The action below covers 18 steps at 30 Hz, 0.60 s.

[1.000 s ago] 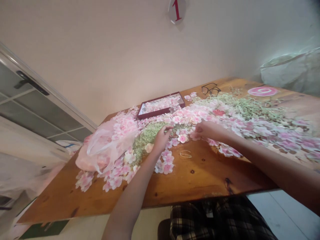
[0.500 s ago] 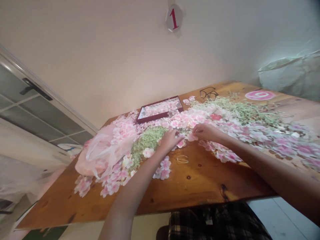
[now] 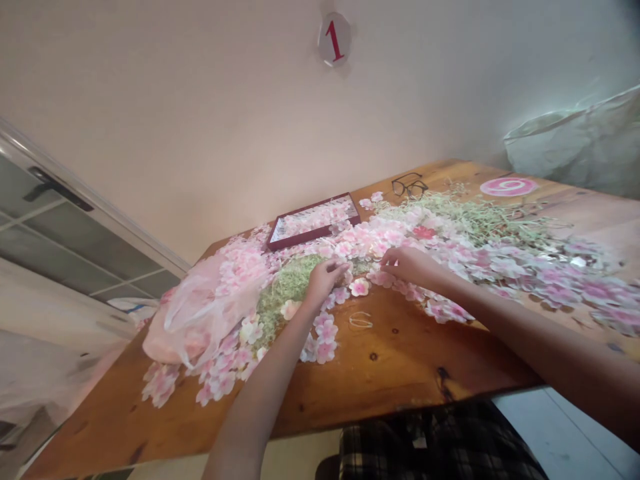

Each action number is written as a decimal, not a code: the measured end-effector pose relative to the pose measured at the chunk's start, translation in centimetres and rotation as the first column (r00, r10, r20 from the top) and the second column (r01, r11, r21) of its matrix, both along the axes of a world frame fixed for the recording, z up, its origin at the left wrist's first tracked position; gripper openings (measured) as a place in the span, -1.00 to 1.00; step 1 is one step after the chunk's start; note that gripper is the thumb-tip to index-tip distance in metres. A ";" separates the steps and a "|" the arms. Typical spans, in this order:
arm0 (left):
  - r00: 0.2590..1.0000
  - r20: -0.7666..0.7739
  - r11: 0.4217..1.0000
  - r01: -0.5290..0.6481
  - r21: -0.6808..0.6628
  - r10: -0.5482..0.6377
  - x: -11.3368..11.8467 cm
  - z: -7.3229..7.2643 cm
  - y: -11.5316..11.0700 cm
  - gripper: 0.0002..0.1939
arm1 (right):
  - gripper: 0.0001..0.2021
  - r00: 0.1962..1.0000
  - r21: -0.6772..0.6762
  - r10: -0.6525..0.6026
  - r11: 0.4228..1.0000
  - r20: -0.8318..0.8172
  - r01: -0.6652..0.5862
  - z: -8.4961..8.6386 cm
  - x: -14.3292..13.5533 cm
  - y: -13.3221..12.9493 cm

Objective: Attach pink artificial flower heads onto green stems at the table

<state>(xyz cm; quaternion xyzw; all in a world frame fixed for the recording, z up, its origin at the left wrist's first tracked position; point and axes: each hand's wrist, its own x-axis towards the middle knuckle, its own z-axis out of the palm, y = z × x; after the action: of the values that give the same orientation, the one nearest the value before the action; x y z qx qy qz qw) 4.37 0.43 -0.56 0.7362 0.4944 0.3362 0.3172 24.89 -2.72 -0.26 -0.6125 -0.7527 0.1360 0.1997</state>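
My left hand point(image 3: 324, 280) hovers at the edge of a heap of small green plastic stems point(image 3: 290, 285), its thumb and fingers drawn together in a pinch. Facing it, my right hand point(image 3: 409, 265) has its fingers curled and pinched beside a pile of pink and white artificial flowers point(image 3: 380, 235). What either hand holds is too small to make out. A single pale pink blossom point(image 3: 359, 287) lies on the wood just below the gap between the hands. Another flower point(image 3: 290, 309) rests on the green heap by my left wrist.
A dark red box point(image 3: 314, 221) with blossoms inside stands by the wall. A filmy pink bag point(image 3: 200, 313) lies left on the wooden table point(image 3: 400, 367). Eyeglasses point(image 3: 409, 185), pale green stems point(image 3: 475, 217) and a pink number disc point(image 3: 509, 187) lie back right. Clear loops point(image 3: 361, 321) lie in front.
The view has shifted slightly to the right. My left hand has turned a little, its fingertips reaching further towards my right hand, which stays nearly in place.
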 end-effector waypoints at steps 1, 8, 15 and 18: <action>0.999 0.039 1.000 -0.006 -0.018 0.007 -0.1 -0.1 0.0 -0.70 | -0.83 1.000 -0.004 0.002 1.000 0.004 -0.002 0.0 0.0 0.0; 0.971 0.234 0.998 -0.046 -0.053 0.057 -0.8 -1.2 0.4 -0.73 | -0.78 1.000 -0.092 -0.005 0.996 0.004 0.006 0.2 -0.3 -0.3; 0.973 0.216 0.992 -0.050 -0.120 0.075 -1.0 -0.9 -0.1 -0.71 | -0.78 1.000 0.001 -0.017 1.000 -0.020 0.017 0.0 0.3 0.1; 0.964 0.244 0.983 -0.065 -0.173 0.106 -0.8 -0.8 -0.3 -0.69 | -0.80 0.996 0.127 0.080 0.989 -0.034 -0.075 -0.6 -0.2 0.2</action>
<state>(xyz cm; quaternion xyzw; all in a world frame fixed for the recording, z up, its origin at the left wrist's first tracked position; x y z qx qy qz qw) 3.56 0.13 -1.37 0.6369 0.5075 0.3986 0.4219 24.65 -2.51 -0.81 -0.5661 -0.7790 0.1079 0.2470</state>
